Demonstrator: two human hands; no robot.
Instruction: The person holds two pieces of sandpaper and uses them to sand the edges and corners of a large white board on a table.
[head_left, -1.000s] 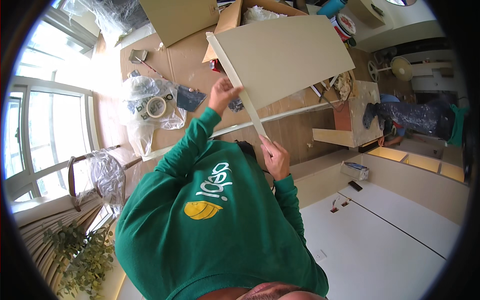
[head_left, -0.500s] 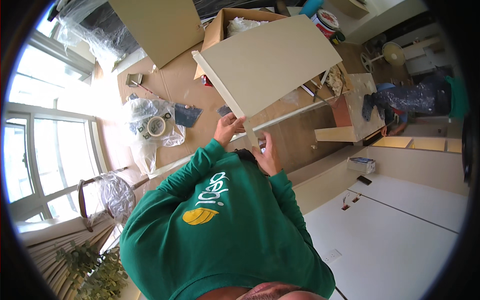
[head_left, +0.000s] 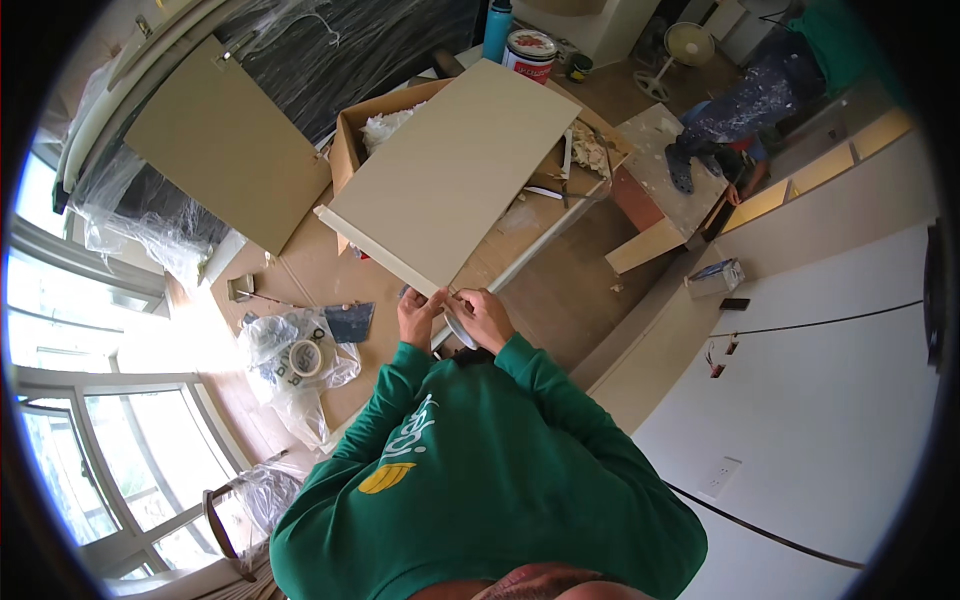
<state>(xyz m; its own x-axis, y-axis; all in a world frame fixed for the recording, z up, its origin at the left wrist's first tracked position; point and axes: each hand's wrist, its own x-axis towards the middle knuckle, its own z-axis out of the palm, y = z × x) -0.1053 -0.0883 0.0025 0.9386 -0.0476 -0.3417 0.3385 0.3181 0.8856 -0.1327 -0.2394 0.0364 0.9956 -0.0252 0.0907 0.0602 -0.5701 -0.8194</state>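
A large beige panel (head_left: 465, 165) lies tilted over a cardboard box and a workbench. Its pale long edge (head_left: 375, 250) faces me. My left hand (head_left: 418, 315) pinches the panel's near corner. My right hand (head_left: 487, 318) is right beside it, fingers closed on a thin pale edge strip (head_left: 459, 331) that curls down between the two hands. Both green sleeves reach up from my chest to that corner.
An open cardboard box (head_left: 360, 135) with packing sits under the panel. A second beige panel (head_left: 225, 150) leans at the left. A plastic bag with tape rolls (head_left: 298, 358) lies on the floor. A paint can (head_left: 530, 48) and another person (head_left: 770, 85) are at the back.
My left hand slid down the panel's edge to the near corner, and both hands now meet there. The view tipped, so the panel sits higher and farther out.
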